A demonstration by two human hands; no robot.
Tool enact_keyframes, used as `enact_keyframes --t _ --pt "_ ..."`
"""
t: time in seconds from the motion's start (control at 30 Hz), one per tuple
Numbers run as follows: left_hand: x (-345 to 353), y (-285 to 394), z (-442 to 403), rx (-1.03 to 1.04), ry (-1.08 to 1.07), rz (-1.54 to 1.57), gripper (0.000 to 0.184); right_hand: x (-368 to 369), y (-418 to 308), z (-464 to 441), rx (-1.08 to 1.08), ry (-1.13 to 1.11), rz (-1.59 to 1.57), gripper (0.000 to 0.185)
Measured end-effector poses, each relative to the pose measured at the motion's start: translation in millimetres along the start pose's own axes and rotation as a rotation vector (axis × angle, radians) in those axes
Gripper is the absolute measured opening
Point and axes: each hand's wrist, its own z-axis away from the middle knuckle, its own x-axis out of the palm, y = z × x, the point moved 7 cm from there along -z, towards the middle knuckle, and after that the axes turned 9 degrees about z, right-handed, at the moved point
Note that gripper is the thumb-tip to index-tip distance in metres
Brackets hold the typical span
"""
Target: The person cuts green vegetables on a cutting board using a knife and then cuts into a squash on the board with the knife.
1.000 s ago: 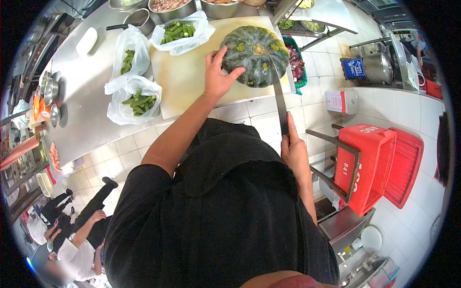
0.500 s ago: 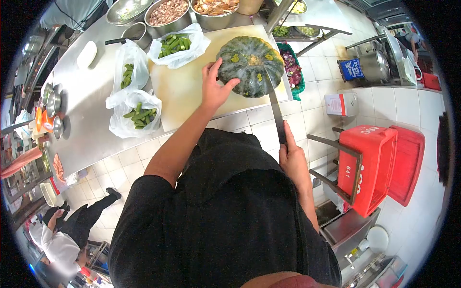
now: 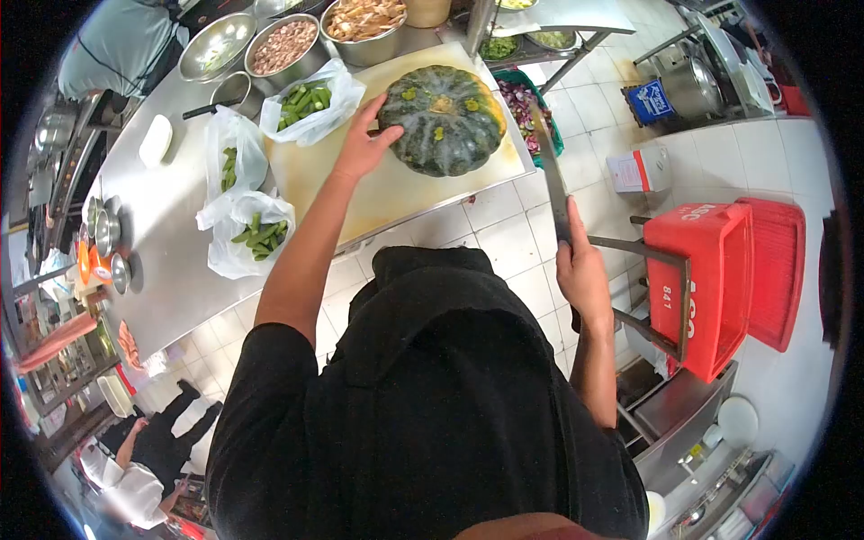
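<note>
A big dark green pumpkin (image 3: 441,126) with an orange patch on its right side rests on a pale cutting board (image 3: 310,184). My left hand (image 3: 364,144) lies against the pumpkin's left side, its thumb and fingers spread. Out to the right, past the table edge, my right hand (image 3: 583,270) grips a large kitchen knife (image 3: 552,175) by its handle. The blade points up and away from me, apart from the pumpkin. Left of the board are plastic bags (image 3: 310,99) of cut green vegetables, which look like okra.
Metal bowls (image 3: 283,49) of chopped food line the back of the steel table (image 3: 171,234). A green basket (image 3: 551,135) of purplish vegetables stands beyond the board's right edge. A red cooler box (image 3: 697,279) is at my right. Other people are at the lower left and upper left.
The knife has come away from the pumpkin and swung to the right with my right hand. My left hand stays on the pumpkin. The whole view has shifted a little.
</note>
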Motion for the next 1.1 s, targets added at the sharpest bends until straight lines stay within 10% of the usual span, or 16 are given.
enact_keyframes --t 1.1 --pt "16.2 -3.0 -37.0 -0.111 0.074 -0.092 0.068 23.1 3.0 59.4 -0.087 -0.196 -0.122 0.071"
